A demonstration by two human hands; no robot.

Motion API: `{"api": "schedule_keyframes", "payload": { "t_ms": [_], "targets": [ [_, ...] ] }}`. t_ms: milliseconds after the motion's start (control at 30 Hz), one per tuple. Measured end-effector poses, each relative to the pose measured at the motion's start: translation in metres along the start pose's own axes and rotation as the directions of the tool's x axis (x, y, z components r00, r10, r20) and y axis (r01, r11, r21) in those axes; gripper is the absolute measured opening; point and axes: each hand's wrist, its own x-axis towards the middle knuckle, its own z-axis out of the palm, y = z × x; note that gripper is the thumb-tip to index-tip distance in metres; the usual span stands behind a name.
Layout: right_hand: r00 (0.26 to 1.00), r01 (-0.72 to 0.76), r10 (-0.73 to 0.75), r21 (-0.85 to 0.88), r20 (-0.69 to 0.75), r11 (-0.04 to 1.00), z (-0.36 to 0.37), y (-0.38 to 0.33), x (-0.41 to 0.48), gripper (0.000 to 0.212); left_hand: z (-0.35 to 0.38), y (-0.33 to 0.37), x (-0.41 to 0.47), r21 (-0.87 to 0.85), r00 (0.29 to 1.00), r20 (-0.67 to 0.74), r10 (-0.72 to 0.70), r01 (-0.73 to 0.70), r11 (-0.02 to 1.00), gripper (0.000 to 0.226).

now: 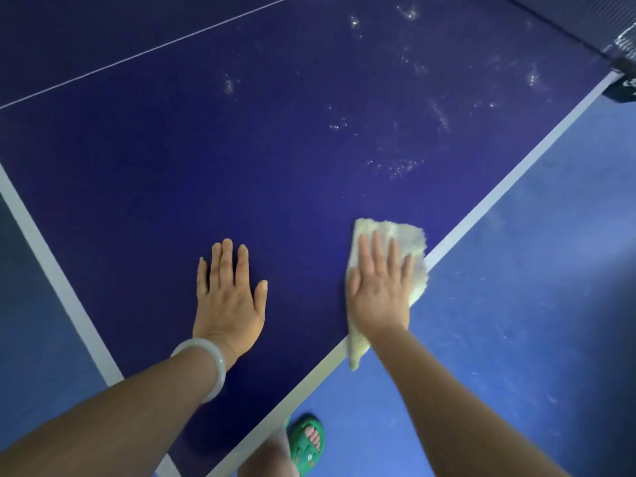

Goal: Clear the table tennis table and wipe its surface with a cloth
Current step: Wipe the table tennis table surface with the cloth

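Note:
The dark blue table tennis table [213,160] fills most of the view, with white lines along its edges. A pale yellow cloth [406,242] lies on the table by its right edge, one end hanging over the side. My right hand [380,287] presses flat on the cloth with straight fingers. My left hand [229,294] rests flat on the bare table surface to the left, fingers spread, a pale bangle on its wrist. Water droplets [399,166] glisten on the surface farther ahead.
The net and its black post clamp [624,87] stand at the upper right corner. Blue floor [516,321] lies beyond the right table edge. My foot in a green sandal [306,442] stands below the table's near corner.

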Motion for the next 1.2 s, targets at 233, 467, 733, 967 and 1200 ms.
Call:
{"api": "schedule_keyframes", "payload": {
  "t_ms": [233,467,733,967,1200],
  "targets": [
    [0.902,0.417,-0.411,-0.014,0.129,0.909,-0.007,-0.004,-0.015,0.058,-0.002,0.0,0.001,-0.024,1.0,0.012,0.01,-0.01,1.0,0.067],
    [0.808,0.57,-0.548,-0.051,0.215,0.82,-0.026,0.048,0.051,0.058,-0.005,0.002,-0.002,-0.045,1.0,-0.007,0.022,-0.022,0.999,0.07],
    [0.703,0.685,-0.673,0.035,0.23,0.728,-0.024,0.013,0.053,0.058,-0.006,0.004,0.0,-0.027,1.0,0.027,0.009,-0.008,1.0,0.071],
    [0.866,0.49,-0.476,-0.066,0.157,0.869,-0.027,0.053,0.17,0.06,-0.008,0.004,0.003,-0.008,0.999,0.047,0.008,-0.007,1.0,0.07],
    [0.769,0.625,-0.621,0.026,0.152,0.78,-0.02,0.015,0.104,0.057,-0.011,0.018,0.009,-0.055,0.998,0.013,-0.059,0.06,0.997,0.065]
  ]
}}
